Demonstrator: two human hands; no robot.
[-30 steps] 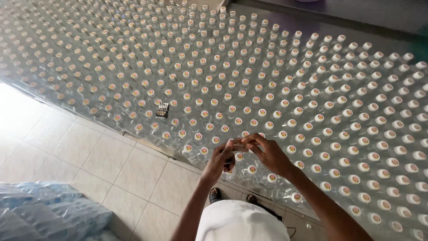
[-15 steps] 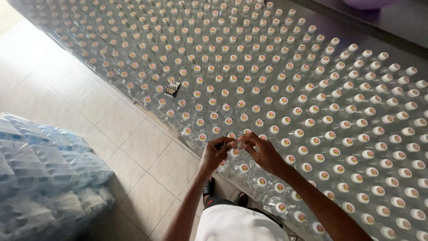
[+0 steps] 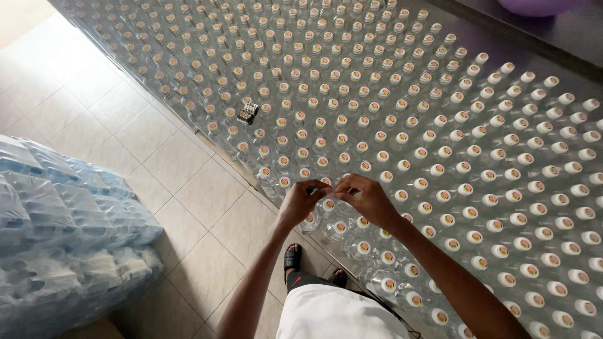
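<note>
Head view, looking down. The left hand (image 3: 301, 202) and right hand (image 3: 367, 199) meet at the near edge of a broad field of clear plastic bottles (image 3: 402, 125), fingers pinched narrow over the cap of one bottle at the edge (image 3: 326, 204). Whether either hand grips the cap itself or a small strip of wrap between the fingertips cannot be told; the fingers hide it.

From the hands toward 12, 1 and 2 o'clock, the bottles stand upright in close rows, nearly all bearing pale caps with a coloured centre. Judged from this, capping appears finished across the field; the bottle under the hands is the one in work, and nothing in view marks handled bottles from unhandled ones, so the share remaining cannot be read.

At 11 o'clock, a small dark metal object (image 3: 247, 113) lies on the bottle tops. At 9 o'clock, well apart, shrink-wrapped packs of bottles (image 3: 63, 232) are stacked on the beige tiled floor (image 3: 207, 194). At 6 o'clock, the person's white garment (image 3: 339, 317) and a dark sandal (image 3: 293, 256) show beside the rows.
</note>
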